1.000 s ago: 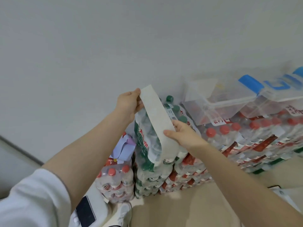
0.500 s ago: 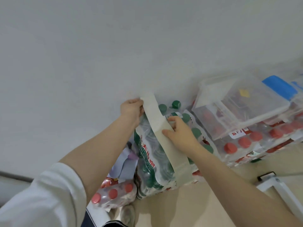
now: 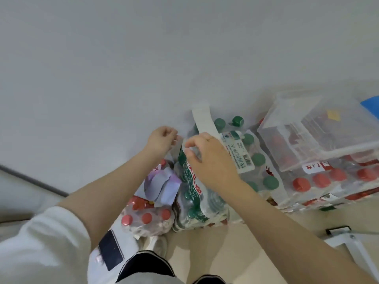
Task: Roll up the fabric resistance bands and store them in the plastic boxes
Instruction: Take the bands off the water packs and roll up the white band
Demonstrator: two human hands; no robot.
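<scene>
A pale off-white fabric resistance band (image 3: 204,119) lies over the top of a shrink-wrapped pack of green-capped bottles (image 3: 252,158), its far end reaching toward the wall. My left hand (image 3: 162,141) pinches the band's near end at the pack's upper left corner. My right hand (image 3: 209,158) is curled over the band just beside it, fingertips gripping the fabric and hiding its near part. A clear plastic box (image 3: 320,130) with its lid on sits to the right on packs of red-capped bottles. A blue part of another box (image 3: 371,104) shows at the right edge.
Packs of red-capped bottles (image 3: 328,179) run along the wall at right, and another pack (image 3: 146,219) sits low on the left. A purple fabric piece (image 3: 162,187) rests on that pack. A white metal frame (image 3: 348,240) stands on the beige floor at lower right.
The camera tilted down. My hands came together at the band's near end; the right hand moved up from the band's middle to beside the left hand. The band now lies flatter on the pack.
</scene>
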